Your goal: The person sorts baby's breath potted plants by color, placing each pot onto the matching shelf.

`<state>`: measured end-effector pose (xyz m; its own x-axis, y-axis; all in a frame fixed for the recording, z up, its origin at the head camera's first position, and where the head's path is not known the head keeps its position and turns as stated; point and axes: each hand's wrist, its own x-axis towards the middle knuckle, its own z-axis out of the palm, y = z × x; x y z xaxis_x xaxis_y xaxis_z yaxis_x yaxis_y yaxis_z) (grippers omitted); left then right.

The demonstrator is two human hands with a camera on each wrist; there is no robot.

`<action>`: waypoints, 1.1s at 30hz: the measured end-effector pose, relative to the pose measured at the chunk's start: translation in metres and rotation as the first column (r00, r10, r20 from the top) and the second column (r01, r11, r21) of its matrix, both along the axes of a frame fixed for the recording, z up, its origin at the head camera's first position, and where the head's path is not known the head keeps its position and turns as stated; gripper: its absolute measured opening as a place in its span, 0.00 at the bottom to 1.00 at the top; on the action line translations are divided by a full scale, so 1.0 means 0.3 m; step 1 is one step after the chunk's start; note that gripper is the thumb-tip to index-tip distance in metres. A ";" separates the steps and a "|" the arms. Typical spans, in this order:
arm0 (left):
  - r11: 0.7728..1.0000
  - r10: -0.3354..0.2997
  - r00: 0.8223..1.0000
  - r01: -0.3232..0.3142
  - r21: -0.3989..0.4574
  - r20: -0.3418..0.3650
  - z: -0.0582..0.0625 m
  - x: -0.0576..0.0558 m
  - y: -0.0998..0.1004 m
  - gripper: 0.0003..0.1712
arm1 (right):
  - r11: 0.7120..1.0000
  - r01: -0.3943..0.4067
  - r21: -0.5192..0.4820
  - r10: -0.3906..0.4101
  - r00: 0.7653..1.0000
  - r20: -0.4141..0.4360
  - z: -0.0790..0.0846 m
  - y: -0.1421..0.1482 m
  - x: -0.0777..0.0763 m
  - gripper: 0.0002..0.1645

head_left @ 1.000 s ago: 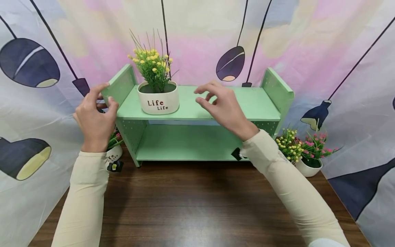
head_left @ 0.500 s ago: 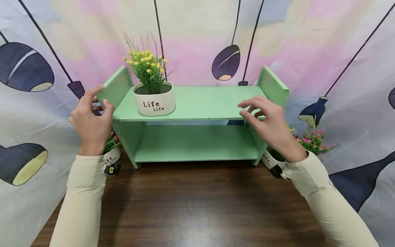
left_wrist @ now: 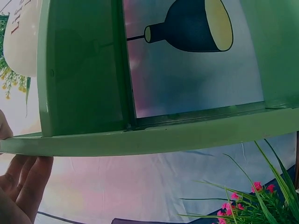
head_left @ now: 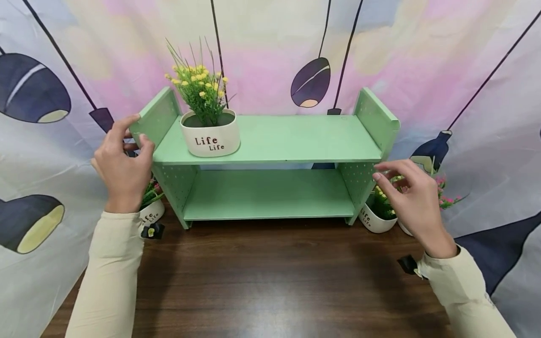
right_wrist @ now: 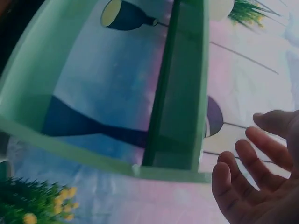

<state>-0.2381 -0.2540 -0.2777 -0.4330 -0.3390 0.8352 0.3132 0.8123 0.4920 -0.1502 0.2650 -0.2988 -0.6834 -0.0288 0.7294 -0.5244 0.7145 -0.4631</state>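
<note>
Rightward and down from its place over the top board half a second ago, the right hand (head_left: 416,202) is now outside the right side panel (head_left: 377,119) of the green shelf (head_left: 308,136), while the left hand (head_left: 122,165) keeps its place. That left hand pinches the upper front edge of the left side panel (head_left: 160,117), thumb on one face and fingers against the other, so the gap is only as wide as the board. Loosely bent, with thumb and fingers parted, the right hand has hold of nothing; its fingertips are near the panel's front edge, and whether they touch it I cannot tell. The shelf stands upright on the dark wooden table (head_left: 270,281), with a lower board (head_left: 270,192) beneath the top one. On the top board, toward the left, sits a white pot (head_left: 211,141) lettered "Life Life", holding yellow flowers (head_left: 198,77) and grass. Beside the shelf's left foot is another white pot (head_left: 153,212); past its right foot a third (head_left: 377,221) holds yellow blooms, with pink flowers (head_left: 448,201) partly hidden behind the hand. A curtain (head_left: 270,51) painted with hanging lamps closes the back.
</note>
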 end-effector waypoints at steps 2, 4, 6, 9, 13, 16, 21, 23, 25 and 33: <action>1.000 0.005 1.000 -0.005 0.000 -0.005 0.000 -0.002 0.000 0.22 | 0.999 0.039 -0.009 -0.039 0.999 0.002 -0.027 0.013 0.008 0.12; 1.000 0.009 1.000 -0.009 0.000 -0.009 0.003 -0.003 0.000 0.22 | 0.997 0.074 -0.023 -0.074 0.997 0.010 -0.059 0.020 0.013 0.11; 1.000 0.013 1.000 -0.013 0.001 -0.009 0.009 -0.002 -0.002 0.22 | 0.994 0.106 -0.024 -0.105 0.994 0.020 -0.095 0.024 0.016 0.10; 1.000 0.007 1.000 -0.007 0.003 -0.002 0.012 0.001 -0.003 0.22 | 0.986 0.163 -0.012 -0.163 0.985 0.051 -0.150 0.028 0.019 0.10; 1.000 -0.009 1.000 0.009 0.007 0.009 0.007 0.004 -0.002 0.22 | 0.973 0.230 0.008 -0.230 0.968 0.102 -0.213 0.034 0.029 0.13; 1.000 -0.013 1.000 0.013 0.010 0.007 0.003 0.004 -0.001 0.22 | 0.969 0.246 0.017 -0.246 0.959 0.141 -0.258 0.040 0.035 0.15; 1.000 -0.002 1.000 0.003 0.012 -0.012 0.002 0.002 0.001 0.22 | 0.972 0.217 0.094 -0.234 0.942 0.242 -0.325 0.056 0.039 0.18; 1.000 0.002 1.000 -0.002 0.013 -0.016 0.002 0.003 0.001 0.22 | 0.971 0.178 0.157 -0.222 0.919 0.327 -0.345 0.065 0.038 0.21; 1.000 0.007 1.000 -0.007 0.012 -0.016 0.003 0.005 0.002 0.22 | 0.964 0.142 0.223 -0.226 0.881 0.416 -0.366 0.072 0.034 0.25; 1.000 0.009 1.000 -0.009 0.007 -0.019 0.002 0.005 0.009 0.22 | 0.925 0.128 0.358 -0.319 0.775 0.546 -0.437 0.088 0.011 0.36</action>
<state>-0.2365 -0.2513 -0.2772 -0.4141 -0.3488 0.8408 0.3154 0.8115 0.4920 -0.1469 0.2914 -0.4298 -0.9847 0.0401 0.1695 -0.0280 0.9240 -0.3813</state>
